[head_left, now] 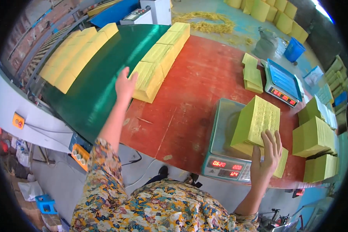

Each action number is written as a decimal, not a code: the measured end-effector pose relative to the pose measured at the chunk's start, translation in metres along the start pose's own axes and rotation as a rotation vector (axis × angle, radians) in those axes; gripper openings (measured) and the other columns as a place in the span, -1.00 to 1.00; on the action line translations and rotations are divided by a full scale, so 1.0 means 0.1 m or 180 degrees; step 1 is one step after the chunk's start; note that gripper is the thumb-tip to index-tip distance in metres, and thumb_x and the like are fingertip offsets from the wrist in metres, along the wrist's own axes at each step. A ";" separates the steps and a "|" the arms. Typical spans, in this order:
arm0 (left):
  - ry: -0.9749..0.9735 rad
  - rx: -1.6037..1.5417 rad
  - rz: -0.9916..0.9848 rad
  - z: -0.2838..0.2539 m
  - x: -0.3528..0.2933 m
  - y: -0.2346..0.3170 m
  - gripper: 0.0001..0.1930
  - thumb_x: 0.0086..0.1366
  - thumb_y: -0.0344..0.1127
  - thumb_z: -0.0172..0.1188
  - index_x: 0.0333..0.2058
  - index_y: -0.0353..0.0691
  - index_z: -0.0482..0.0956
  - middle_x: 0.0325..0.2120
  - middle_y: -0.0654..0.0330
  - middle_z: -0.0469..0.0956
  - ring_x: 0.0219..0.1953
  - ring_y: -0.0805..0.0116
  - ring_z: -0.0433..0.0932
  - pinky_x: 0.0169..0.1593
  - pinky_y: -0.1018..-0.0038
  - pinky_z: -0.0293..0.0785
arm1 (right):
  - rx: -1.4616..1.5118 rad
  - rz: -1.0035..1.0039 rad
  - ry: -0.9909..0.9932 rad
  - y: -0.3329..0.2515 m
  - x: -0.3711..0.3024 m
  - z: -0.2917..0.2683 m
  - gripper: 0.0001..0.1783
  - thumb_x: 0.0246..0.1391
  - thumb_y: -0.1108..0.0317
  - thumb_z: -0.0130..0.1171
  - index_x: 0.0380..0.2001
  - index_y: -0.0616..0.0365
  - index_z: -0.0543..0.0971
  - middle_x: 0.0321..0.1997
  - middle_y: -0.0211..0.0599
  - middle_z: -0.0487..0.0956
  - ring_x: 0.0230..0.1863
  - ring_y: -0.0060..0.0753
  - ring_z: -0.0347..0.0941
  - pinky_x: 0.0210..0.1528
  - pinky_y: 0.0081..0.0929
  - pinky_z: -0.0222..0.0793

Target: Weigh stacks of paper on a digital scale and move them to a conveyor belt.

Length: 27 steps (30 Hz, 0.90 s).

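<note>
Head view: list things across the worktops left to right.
Yellow paper stacks on green belt, left hand, row of yellow paper stacks, silver-topped digital scale, blue-trayed digital scale, rightmost yellow paper stacks.

The shirt (170,208) wears a dense floral print: mustard yellow and orange, off-white petals, dark blue patches, muted red and touches of grey-green. Its cloth looks loose and softly folded. Left of the shirt's front, the left sleeve (104,176) carries the same print, wide and creased, ending on the forearm. Right of the shirt's front, the right sleeve (244,222) matches; only a short part shows. The left hand (125,86) and right hand (267,152) are bare. Just past the shirt's front edge are a dark trouser leg (154,179) and a rounded, blackish shoe (163,171), its details too small to tell.
</note>
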<state>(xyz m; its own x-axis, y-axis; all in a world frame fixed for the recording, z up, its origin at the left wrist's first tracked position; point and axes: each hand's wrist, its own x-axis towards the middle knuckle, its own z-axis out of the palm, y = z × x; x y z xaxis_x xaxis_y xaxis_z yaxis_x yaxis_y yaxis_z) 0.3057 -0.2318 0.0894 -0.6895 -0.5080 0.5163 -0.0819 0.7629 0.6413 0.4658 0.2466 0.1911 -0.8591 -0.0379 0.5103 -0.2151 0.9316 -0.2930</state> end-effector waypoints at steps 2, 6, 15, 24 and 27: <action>-0.0648 0.0120 -0.0450 0.13 0.45 -0.37 -0.40 0.21 -0.04 0.29 0.05 -0.43 0.47 -0.04 -0.11 0.58 0.00 0.12 0.57 0.10 0.29 0.44 | 0.0235 0.0127 0.0280 -0.27 -0.14 0.01 -0.56 -0.14 0.59 0.18 -0.08 0.23 0.59 0.08 -0.10 0.55 0.30 0.12 0.30 0.36 -0.02 0.07; -0.3005 -0.2537 -0.1483 0.61 0.67 -0.73 -0.46 0.27 -0.08 0.27 0.09 -0.34 0.48 -0.05 0.07 0.60 -0.06 0.31 0.61 0.01 0.33 0.51 | 0.0980 0.0245 -0.0009 -0.78 -0.48 0.13 -0.61 -0.14 0.57 0.23 -0.13 0.21 0.61 0.05 -0.13 0.57 0.24 0.06 0.37 0.28 -0.06 0.22; -0.5750 -0.1468 -0.0347 0.51 -0.10 0.19 -0.46 0.14 -0.27 0.37 0.10 -0.25 0.47 -0.05 0.22 0.58 -0.04 0.42 0.54 0.07 0.36 0.48 | 0.1663 0.0080 -0.0312 -1.41 -0.82 0.57 -0.52 -0.04 0.35 0.31 0.01 0.15 0.52 0.11 -0.13 0.51 0.23 0.02 0.35 0.24 -0.10 0.26; -0.4147 -0.0029 0.3315 -0.01 -1.19 1.52 -0.14 -0.09 -0.32 0.45 0.24 -0.32 0.31 0.19 -0.13 0.37 0.27 0.00 0.33 0.32 0.26 0.24 | 0.1279 0.1020 -0.1204 -0.95 -0.74 1.27 -0.55 0.01 0.16 0.20 -0.05 0.14 0.51 -0.10 -0.05 0.58 -0.03 0.07 0.52 -0.01 -0.06 0.44; -0.2596 -0.0908 0.2413 -0.56 -1.46 1.09 -0.25 0.06 -0.52 0.21 0.29 -0.33 0.23 0.32 -0.06 0.19 0.35 -0.02 0.18 0.40 0.19 0.04 | 0.1140 0.0783 -0.1298 -0.99 -0.80 1.43 -0.60 -0.01 0.13 0.20 -0.14 0.13 0.54 -0.23 -0.06 0.60 -0.14 0.05 0.56 -0.10 -0.05 0.46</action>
<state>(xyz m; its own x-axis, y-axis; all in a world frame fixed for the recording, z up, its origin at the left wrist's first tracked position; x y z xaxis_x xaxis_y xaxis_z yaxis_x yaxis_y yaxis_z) 0.4378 -0.0966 0.1157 -0.7612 0.5326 0.3701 0.6475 0.5906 0.4816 0.4890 0.1053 0.0635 -0.9974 -0.0383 0.0619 -0.0695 0.7535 -0.6538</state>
